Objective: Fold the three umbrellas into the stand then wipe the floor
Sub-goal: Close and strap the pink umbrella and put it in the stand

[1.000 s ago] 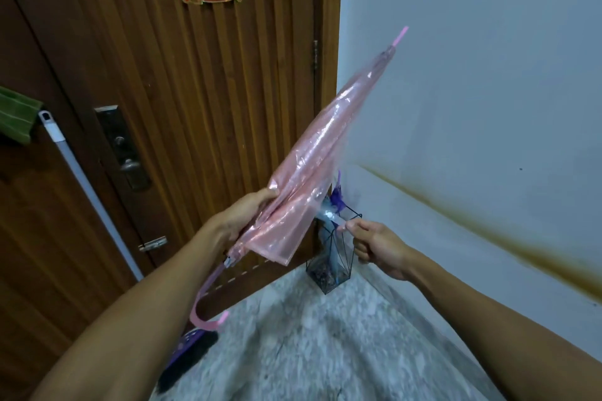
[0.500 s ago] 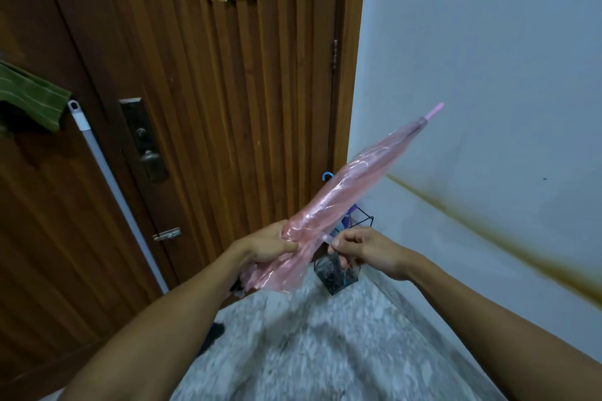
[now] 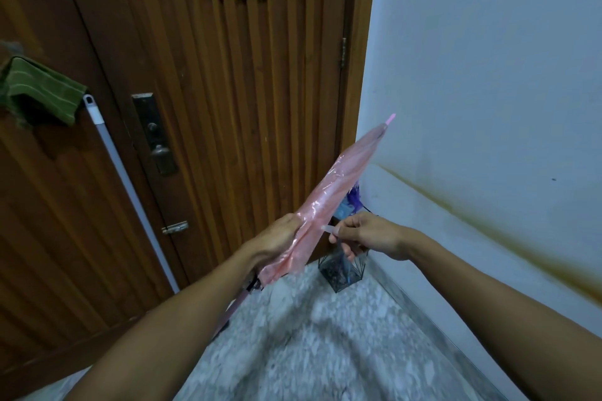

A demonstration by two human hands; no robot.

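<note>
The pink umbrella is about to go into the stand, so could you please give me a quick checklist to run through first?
1. Canopy of the pink umbrella gathered: ok, bundled slim.
2. Left hand grips the canopy: ok.
3. Strap fastened: not ok, the right hand pinches it loose.
4. Wire stand upright in the corner: ok.
5. Room left in the stand: cannot tell; a purple umbrella already sits there.
6. Tip pointing down: not ok, it points up.

A grey-and-white speckled stone floor [image 3: 293,352] runs to the far corner between door and wall. A dark wire stand [image 3: 342,273] sits on it there, holding umbrellas. At the left, a mop pole's [image 3: 130,192] lower end is hidden.
</note>
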